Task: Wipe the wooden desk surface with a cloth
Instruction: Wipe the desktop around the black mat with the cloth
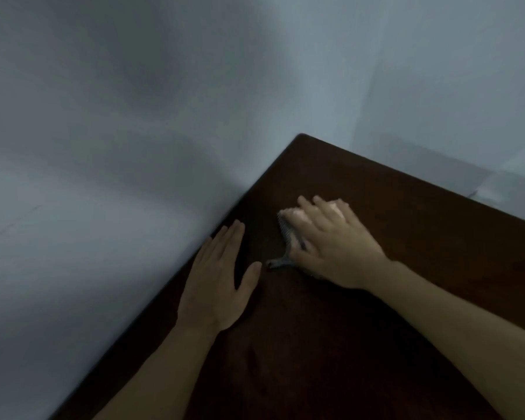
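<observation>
- Two pale walls (134, 116) are filling most of the view, meeting in a corner behind the desk; both are looking smeared and dim, with no detail readable on them.
- Dark wooden desk (376, 298) is sitting pushed into that corner, its left edge running along the wall; its near and right parts are being cut off by the frame.
- Both bare forearms are reaching in from the bottom edge, their upper parts out of frame.
- Right hand (334, 244) is lying palm down on the desk with fingers spread and slightly curled, covering something; the whole hand is looking blurred.
- Left hand (222, 277) is resting flat and open near the desk's left edge, fingers together, thumb out, gripping nothing.
- Grey comb (285, 237) is poking out from under the right hand, teeth pointing left and its handle end lying just beside the left thumb.
- Pale pinkish patch, possibly the cloth (300, 215), is showing between the right fingers; it is too blurred to tell for sure, and whether the hand is pinching it cannot be told.
</observation>
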Tool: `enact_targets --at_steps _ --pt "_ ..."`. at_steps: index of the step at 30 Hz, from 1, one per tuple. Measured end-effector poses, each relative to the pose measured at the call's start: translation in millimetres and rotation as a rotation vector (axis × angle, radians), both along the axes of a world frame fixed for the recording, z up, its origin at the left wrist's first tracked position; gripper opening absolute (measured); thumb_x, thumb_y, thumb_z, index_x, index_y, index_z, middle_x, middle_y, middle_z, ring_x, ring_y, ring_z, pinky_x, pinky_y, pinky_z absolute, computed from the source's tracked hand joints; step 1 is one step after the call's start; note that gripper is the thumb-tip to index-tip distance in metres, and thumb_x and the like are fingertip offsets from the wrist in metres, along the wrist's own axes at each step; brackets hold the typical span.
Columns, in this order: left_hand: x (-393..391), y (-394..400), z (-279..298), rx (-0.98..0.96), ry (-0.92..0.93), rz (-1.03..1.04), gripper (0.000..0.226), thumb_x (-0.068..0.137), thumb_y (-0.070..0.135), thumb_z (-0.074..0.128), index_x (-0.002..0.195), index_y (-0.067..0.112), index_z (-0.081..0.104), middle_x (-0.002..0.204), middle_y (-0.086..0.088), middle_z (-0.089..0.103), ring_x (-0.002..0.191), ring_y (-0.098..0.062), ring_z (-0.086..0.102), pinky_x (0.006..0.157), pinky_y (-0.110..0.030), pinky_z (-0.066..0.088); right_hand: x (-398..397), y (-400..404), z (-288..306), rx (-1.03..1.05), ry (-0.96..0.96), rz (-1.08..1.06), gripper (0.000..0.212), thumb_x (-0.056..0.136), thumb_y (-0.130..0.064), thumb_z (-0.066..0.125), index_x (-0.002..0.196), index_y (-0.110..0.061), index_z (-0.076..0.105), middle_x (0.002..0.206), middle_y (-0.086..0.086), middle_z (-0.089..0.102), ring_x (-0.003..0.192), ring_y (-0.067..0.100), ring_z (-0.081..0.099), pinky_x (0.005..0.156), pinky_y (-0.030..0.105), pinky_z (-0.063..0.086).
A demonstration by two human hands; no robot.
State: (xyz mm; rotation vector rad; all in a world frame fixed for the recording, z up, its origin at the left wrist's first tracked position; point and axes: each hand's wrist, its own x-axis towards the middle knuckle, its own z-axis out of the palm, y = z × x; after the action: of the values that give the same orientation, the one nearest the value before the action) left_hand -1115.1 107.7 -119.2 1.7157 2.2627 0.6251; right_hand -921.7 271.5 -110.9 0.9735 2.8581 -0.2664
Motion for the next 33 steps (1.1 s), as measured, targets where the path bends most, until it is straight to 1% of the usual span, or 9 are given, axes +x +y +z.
enact_targets --at_steps 5,9,12,16,21,26,28,31,33 --pt "-0.8 4.7 0.0 -0.076 0.061 -0.027 0.083 0.089 0.075 0.006 0.161 0.033 0.009 0.164 0.017 -0.002 0.151 0.001 -0.006 0.12 -0.021 -0.012 -25.1 68.5 -6.9 0.062 -0.037 -0.243 0.077 0.094 -0.078 0.008 0.161 -0.042 -0.005 0.172 0.001 -0.005 0.158 0.025 -0.007 0.124 0.054 -0.007" --pt "-2.8 5.9 -1.7 -0.094 0.089 -0.031 0.083 0.089 0.076 0.004 0.161 0.035 0.006 0.166 0.015 -0.003 0.153 -0.001 -0.008 0.123 -0.026 -0.01 -56.0 72.0 -9.0 0.071 -0.044 -0.306 0.076 0.097 -0.074 0.01 0.163 -0.038 -0.003 0.172 0.004 -0.005 0.158 0.029 -0.006 0.124 0.059 -0.006" --pt "-1.1 6.6 -2.1 -0.072 0.077 -0.028 0.084 0.089 0.075 0.011 0.161 0.032 0.008 0.166 0.014 0.001 0.152 0.0 -0.004 0.125 -0.029 -0.004 -58.7 41.5 -3.6 0.065 -0.027 -0.236 0.075 0.098 -0.073 0.011 0.163 -0.036 0.0 0.172 0.005 -0.002 0.157 0.031 -0.003 0.123 0.06 -0.004" --pt "-2.4 3.1 -3.7 0.012 -0.018 -0.062 0.077 0.092 0.072 0.023 0.158 0.036 0.006 0.162 0.02 0.006 0.15 0.002 0.004 0.125 -0.029 0.005 -42.0 -50.7 -3.3 0.038 0.13 -0.099 0.065 0.101 -0.062 0.022 0.16 -0.034 0.019 0.169 0.005 0.021 0.156 0.031 0.012 0.122 0.062 0.007" --pt "2.3 -16.4 4.6 0.104 -0.236 0.0 0.077 0.095 0.071 0.031 0.159 0.03 0.016 0.165 0.015 0.014 0.152 0.002 0.01 0.12 -0.012 0.007 9.6 -95.8 -3.2 -0.022 0.076 0.099 0.071 0.099 -0.067 0.025 0.162 -0.034 0.021 0.169 0.004 0.022 0.157 0.029 0.013 0.123 0.059 0.012" --pt "-3.1 -86.1 -0.7 0.006 -0.019 -0.078 0.067 0.101 0.063 0.031 0.158 0.027 0.028 0.167 0.012 0.017 0.155 -0.007 0.012 0.124 -0.024 0.011 -19.9 -22.8 -3.3 -0.016 0.023 -0.148 0.077 0.091 -0.073 0.005 0.161 -0.039 0.006 0.172 0.003 0.007 0.158 0.028 0.002 0.124 0.058 0.002" --pt "-11.7 -105.7 -4.5 -0.055 0.058 -0.072 0.07 0.101 0.067 0.024 0.159 0.029 0.022 0.168 0.013 0.01 0.155 -0.006 0.004 0.125 -0.03 0.006 -44.7 -2.6 -9.4 0.01 0.017 -0.241 0.076 0.094 -0.072 0.006 0.162 -0.037 0.001 0.172 0.004 0.002 0.158 0.028 -0.001 0.124 0.056 -0.002" --pt "-15.1 -116.4 -8.4 -0.153 0.132 -0.018 0.076 0.094 0.074 0.011 0.158 0.034 0.002 0.166 0.016 -0.01 0.151 -0.001 -0.018 0.123 -0.026 -0.011 -70.9 -2.4 -14.5 0.03 0.012 -0.248 0.076 0.098 -0.07 0.012 0.163 -0.032 0.002 0.172 0.006 0.002 0.157 0.029 0.0 0.124 0.055 -0.002" --pt "-13.5 -115.5 -10.1 -0.17 0.183 -0.02 0.079 0.094 0.075 0.006 0.159 0.031 0.002 0.166 0.013 -0.01 0.152 -0.004 -0.017 0.123 -0.027 -0.012 -75.6 -18.8 -9.7 0.024 0.023 -0.174 0.077 0.098 -0.071 0.013 0.163 -0.031 0.004 0.172 0.006 0.004 0.157 0.029 0.001 0.125 0.055 -0.001"
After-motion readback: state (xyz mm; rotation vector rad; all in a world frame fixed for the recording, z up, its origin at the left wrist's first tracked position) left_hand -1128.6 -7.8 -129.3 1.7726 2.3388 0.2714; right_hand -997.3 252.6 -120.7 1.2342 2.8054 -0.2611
